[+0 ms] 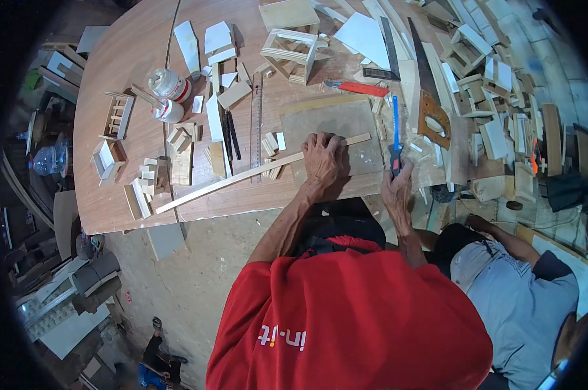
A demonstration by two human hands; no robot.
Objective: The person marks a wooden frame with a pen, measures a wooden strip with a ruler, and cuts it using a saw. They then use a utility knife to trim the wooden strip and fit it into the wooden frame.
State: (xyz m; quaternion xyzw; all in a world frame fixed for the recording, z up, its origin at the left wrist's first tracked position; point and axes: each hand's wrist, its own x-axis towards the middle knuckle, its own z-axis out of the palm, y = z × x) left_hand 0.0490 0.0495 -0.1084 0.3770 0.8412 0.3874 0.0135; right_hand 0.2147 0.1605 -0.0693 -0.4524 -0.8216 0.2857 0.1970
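My left hand (322, 156) presses down on a long thin wooden strip (232, 178), its fingers bent over it. The strip lies slantwise over a grey-brown board (356, 123), its right end on the board and its left end near the table's front edge. To the right of the board, my right hand (396, 185) is wrapped round the dark handle of a small saw with a blue blade (395, 123). The blade points away from me and is apart from the strip. Small wood pieces (270, 144) lie under and beside the strip.
A red cutter (359, 88), a handsaw (434, 120), a metal ruler (257, 123) and glue jars (170, 110) lie on the table (105, 201). Wooden box frames (293, 52) stand at the back. Another person (508, 292) sits at the right.
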